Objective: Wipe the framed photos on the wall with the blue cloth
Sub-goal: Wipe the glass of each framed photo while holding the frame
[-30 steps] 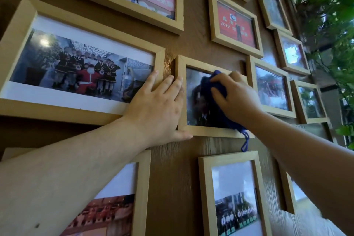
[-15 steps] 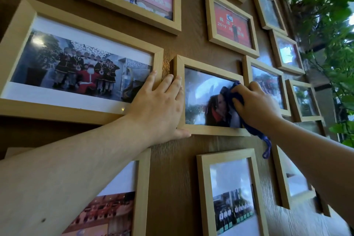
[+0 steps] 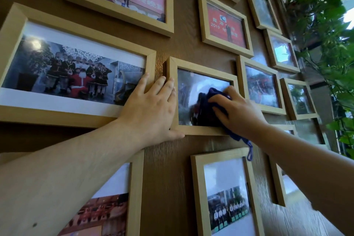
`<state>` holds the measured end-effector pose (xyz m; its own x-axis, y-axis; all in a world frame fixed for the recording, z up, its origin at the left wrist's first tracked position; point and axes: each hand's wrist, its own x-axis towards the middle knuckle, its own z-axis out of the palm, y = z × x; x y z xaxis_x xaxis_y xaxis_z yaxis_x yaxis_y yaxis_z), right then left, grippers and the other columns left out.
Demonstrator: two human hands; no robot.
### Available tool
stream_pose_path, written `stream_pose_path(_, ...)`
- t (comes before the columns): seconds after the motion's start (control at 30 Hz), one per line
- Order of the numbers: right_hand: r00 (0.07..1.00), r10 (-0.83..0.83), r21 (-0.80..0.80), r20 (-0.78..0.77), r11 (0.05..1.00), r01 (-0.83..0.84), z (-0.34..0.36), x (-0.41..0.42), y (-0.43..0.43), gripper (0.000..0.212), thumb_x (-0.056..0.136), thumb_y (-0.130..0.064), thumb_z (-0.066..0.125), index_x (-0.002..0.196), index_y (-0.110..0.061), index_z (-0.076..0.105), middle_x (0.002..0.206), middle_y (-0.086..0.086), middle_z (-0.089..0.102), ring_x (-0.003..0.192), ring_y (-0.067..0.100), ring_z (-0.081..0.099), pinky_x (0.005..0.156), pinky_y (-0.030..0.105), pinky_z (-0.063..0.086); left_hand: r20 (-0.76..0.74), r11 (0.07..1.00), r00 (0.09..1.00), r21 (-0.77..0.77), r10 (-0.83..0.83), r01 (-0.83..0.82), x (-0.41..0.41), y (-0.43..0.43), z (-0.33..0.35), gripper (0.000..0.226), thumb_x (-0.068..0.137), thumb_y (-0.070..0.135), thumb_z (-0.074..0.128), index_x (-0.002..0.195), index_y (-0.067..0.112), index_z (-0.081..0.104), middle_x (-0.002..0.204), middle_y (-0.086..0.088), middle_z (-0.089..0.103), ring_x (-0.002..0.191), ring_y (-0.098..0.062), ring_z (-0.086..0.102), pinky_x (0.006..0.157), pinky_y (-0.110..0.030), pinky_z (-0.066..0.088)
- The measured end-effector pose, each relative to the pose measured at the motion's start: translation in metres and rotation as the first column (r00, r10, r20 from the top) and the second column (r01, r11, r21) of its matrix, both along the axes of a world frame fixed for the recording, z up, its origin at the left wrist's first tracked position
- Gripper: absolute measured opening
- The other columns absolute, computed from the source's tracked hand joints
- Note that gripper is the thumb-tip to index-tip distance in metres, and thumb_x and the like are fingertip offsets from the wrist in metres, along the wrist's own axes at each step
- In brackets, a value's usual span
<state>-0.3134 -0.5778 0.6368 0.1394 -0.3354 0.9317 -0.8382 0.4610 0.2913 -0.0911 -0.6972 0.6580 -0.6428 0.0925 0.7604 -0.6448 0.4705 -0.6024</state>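
Observation:
Several light wooden framed photos hang on a brown wall. The small middle frame [image 3: 201, 130] has my right hand [image 3: 237, 113] pressing the dark blue cloth [image 3: 216, 99] against the right half of its glass. A loop of the cloth [image 3: 249, 151] dangles below my wrist. My left hand [image 3: 149, 109] lies flat with fingers spread on that frame's left edge, reaching over the corner of the large group photo frame [image 3: 76, 30].
More frames surround the middle one: a red-banner photo [image 3: 226, 23] above, a portrait frame [image 3: 197, 197] below, smaller ones [image 3: 260, 86] to the right. A green leafy plant [image 3: 329, 40] hangs at the far right beside the wall.
My right hand with the cloth slid right across the glass, then back left toward the middle. My left hand stayed flat on the frame's left edge.

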Motion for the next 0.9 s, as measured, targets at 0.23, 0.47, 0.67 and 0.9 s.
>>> stream_pose_path(0.23,0.997,-0.062,0.005,0.052,0.998,0.062,-0.009,-0.020,0.014,0.031,0.091,-0.039,0.044,0.119,-0.026,0.048,0.112,0.010,0.047,0.068,0.024,0.056,0.052,0.029,0.039,-0.003,1.000,1.000,-0.002,0.021,-0.021,-0.001,0.001,-0.001,0.115,0.072,0.085,0.034,0.149,0.004,0.007,0.161,-0.015,0.004,0.147,-0.027,0.003,0.117,-0.055,0.007)
stream_pose_path(0.47,0.959,0.130,0.194,-0.253,0.978,-0.082,-0.010,0.041,-0.011,0.028,0.094,-0.037,0.047,0.118,-0.023,0.054,0.112,0.012,0.049,0.069,0.013,0.043,0.053,0.023,0.037,-0.020,0.999,0.999,0.007,0.033,-0.033,-0.002,0.002,-0.002,0.113,0.073,0.083,0.037,0.149,0.006,0.006,0.161,-0.013,0.004,0.147,-0.025,0.004,0.118,-0.054,0.007)
stream_pose_path(0.67,0.947,0.191,0.214,-0.258,0.967,-0.137,-0.006,0.048,-0.014,0.030,0.096,-0.035,0.045,0.118,-0.018,0.055,0.109,0.016,0.052,0.066,0.024,0.055,0.050,0.032,0.049,-0.021,0.999,0.999,-0.002,0.039,-0.039,0.000,0.005,-0.003,0.113,0.073,0.083,0.034,0.149,0.005,0.006,0.161,-0.013,0.006,0.147,-0.026,0.006,0.118,-0.054,0.006)
stream_pose_path(0.9,0.988,0.045,0.120,-0.145,0.992,-0.027,-0.015,0.038,0.020,0.033,0.097,-0.040,0.038,0.117,-0.020,0.055,0.109,0.010,0.052,0.061,0.022,0.055,0.048,0.031,0.046,0.033,0.999,0.999,-0.048,0.002,-0.001,0.002,0.009,-0.008,0.101,0.080,0.078,0.025,0.148,0.004,0.016,0.159,-0.017,0.016,0.146,-0.030,0.010,0.116,-0.055,0.014)
